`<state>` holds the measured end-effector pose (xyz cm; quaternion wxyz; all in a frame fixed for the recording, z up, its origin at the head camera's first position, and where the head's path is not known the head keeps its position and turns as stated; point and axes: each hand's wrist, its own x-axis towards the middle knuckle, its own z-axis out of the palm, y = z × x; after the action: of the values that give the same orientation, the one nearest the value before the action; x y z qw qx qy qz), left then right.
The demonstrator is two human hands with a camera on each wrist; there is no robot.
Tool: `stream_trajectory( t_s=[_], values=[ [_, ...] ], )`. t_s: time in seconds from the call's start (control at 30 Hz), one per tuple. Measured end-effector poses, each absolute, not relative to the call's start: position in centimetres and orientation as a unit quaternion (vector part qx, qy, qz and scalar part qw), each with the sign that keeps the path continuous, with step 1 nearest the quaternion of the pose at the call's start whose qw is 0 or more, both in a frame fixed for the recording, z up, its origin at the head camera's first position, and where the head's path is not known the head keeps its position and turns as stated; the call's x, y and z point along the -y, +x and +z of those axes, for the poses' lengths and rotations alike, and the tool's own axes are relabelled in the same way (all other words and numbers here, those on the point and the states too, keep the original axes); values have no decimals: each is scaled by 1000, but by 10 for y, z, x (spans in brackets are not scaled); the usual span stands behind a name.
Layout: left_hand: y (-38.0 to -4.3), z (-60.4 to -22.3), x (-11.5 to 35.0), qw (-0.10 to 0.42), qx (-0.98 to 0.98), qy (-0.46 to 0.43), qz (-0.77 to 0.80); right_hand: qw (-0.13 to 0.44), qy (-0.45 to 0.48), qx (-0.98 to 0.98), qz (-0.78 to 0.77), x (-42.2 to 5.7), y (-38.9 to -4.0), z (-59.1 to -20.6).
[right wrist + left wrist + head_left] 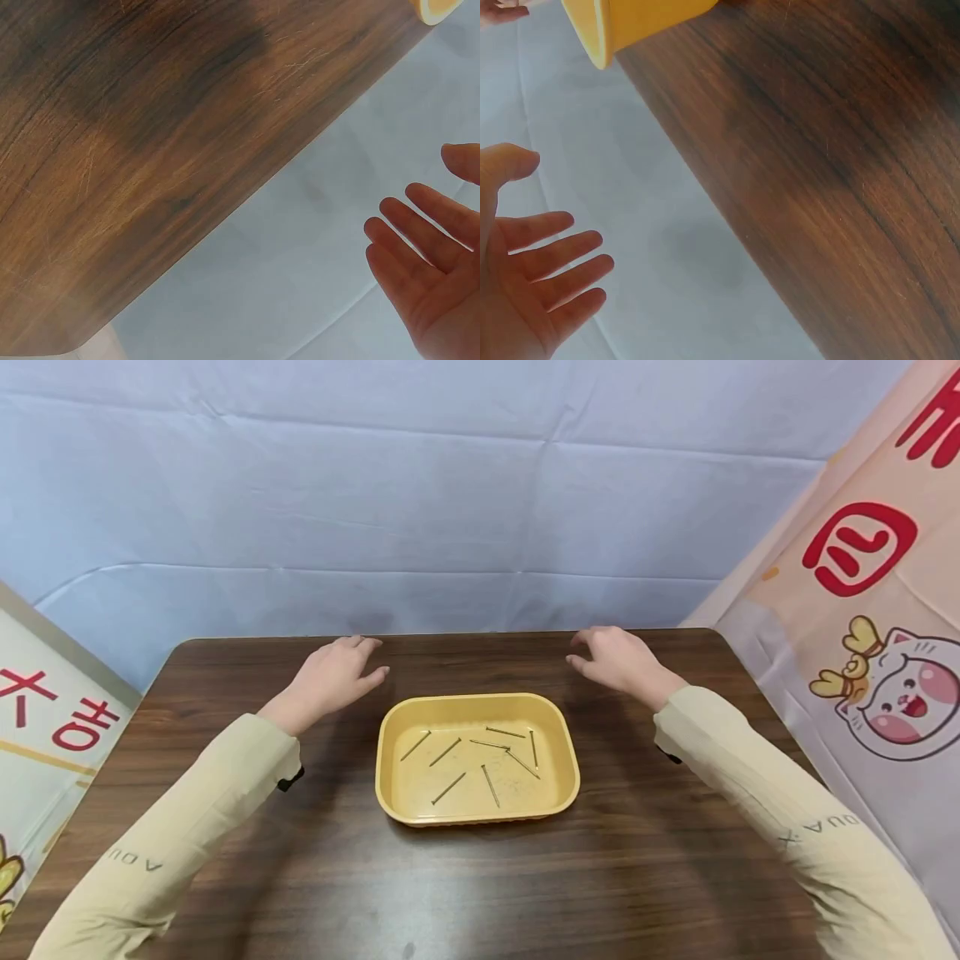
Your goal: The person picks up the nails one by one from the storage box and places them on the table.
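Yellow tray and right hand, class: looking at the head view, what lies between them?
Only a bare stretch of brown tabletop shows between the right hand and the yellow tray in the head view.

Your cream sleeves bear grey lettering; you face a yellow tray, greyish nails, a dark-brown wood-grained bench, pale blue-grey backdrop and peach banner with red characters.

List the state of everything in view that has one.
Tray: upright, uncovered
Nails: loose, scattered in the tray
Left hand: empty, fingers relaxed
Right hand: empty, fingers relaxed
Table: lightly scratched
Backdrop: creased
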<state>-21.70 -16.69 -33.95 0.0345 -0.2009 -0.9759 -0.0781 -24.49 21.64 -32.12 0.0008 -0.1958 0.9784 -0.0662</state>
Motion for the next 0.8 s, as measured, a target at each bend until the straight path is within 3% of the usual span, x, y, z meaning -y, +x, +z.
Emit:
stream_trajectory(
  t_s=[0.8],
  values=[
    [-200, -341, 156, 35, 968, -228, -96, -21, -216, -973, -73, -214, -233, -313]
  ],
)
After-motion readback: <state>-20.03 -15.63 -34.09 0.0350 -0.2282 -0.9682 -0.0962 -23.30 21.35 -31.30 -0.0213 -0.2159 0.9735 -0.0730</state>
